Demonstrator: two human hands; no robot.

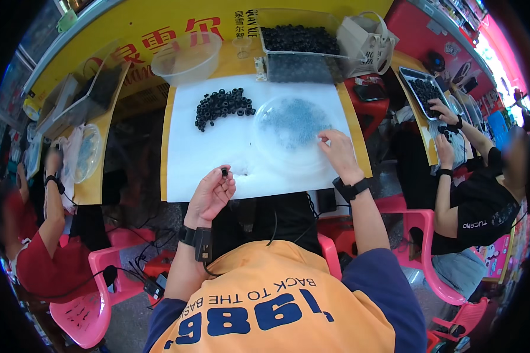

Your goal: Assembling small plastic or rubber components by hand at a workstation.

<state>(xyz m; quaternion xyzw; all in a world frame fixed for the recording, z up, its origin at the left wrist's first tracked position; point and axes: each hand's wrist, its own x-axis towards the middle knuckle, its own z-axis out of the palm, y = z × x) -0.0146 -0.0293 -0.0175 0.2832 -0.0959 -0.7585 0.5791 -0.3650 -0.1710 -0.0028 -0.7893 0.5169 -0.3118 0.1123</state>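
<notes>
My left hand (pixel 213 193) is raised at the near edge of the white sheet (pixel 200 150), closed on a small black ring-shaped part (pixel 224 171) between thumb and fingertips. Over the right side of a clear round shallow dish (pixel 266 154) hovers my right hand (pixel 341 154). Its thumb and fingers are pinched together; anything between them is too small to make out. Many tiny bluish pieces (pixel 294 120) are spread in the dish. Left of it, a loose pile of black ring-shaped parts (pixel 224 107) lies on the sheet.
Behind the sheet stand a clear plastic bowl (pixel 185 62), a clear bin of black parts (pixel 303 70) and a light tote bag (pixel 365 44). A phone (pixel 370 92) lies on a red stool at right. Other people sit at tables on both sides.
</notes>
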